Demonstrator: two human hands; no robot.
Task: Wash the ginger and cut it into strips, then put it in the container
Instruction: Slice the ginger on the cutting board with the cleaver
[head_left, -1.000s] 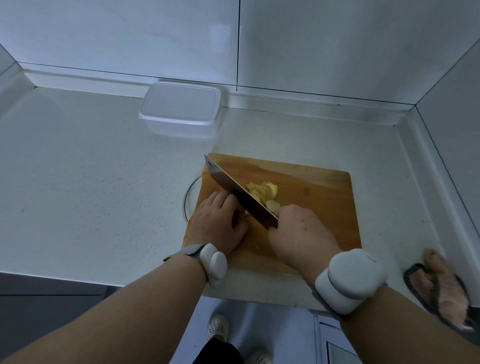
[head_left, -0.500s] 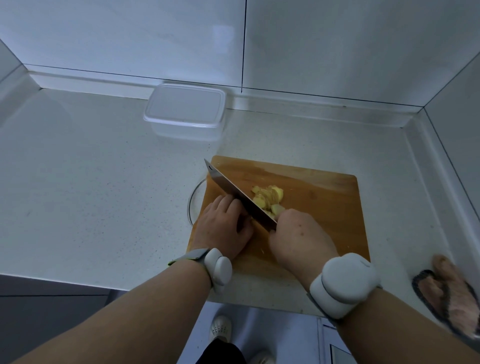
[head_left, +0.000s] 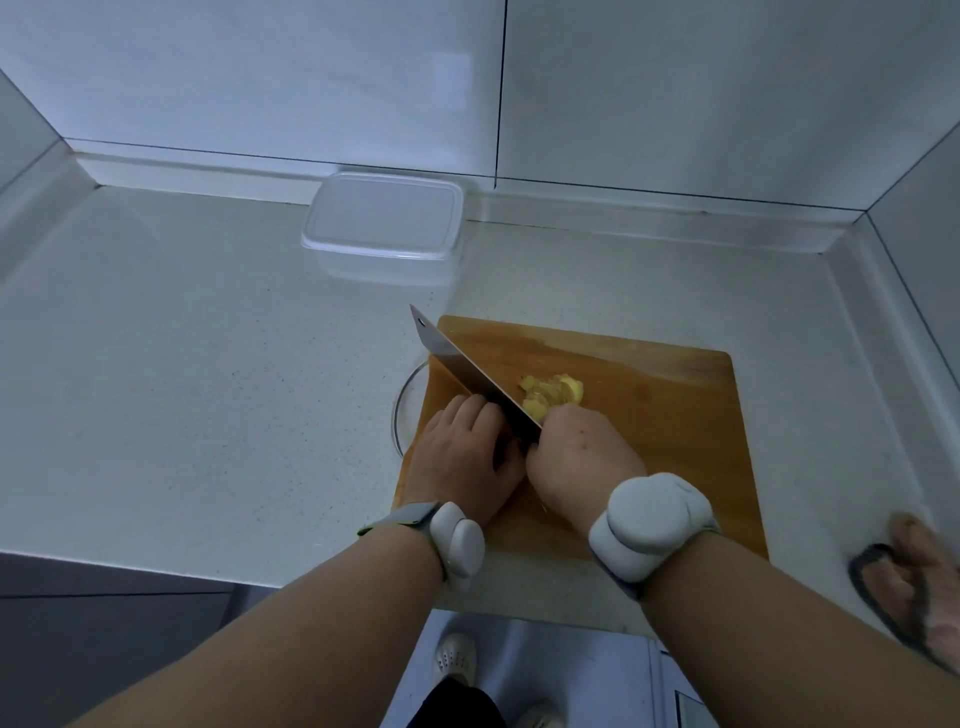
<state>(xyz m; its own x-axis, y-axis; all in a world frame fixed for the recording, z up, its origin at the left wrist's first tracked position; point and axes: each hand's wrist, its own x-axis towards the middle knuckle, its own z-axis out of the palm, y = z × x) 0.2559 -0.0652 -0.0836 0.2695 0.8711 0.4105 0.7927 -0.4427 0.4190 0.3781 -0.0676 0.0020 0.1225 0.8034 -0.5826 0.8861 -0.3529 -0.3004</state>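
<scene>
Speckled counter (head_left: 182, 389): right hand (head_left: 582, 460) grips steel cleaver (head_left: 467, 371), left hand (head_left: 462, 457) pins hidden ginger.

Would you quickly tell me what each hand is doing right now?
Left hand: fingers curled on the cutting board beside the blade; what it holds is hidden.
Right hand: grips the knife.
</scene>
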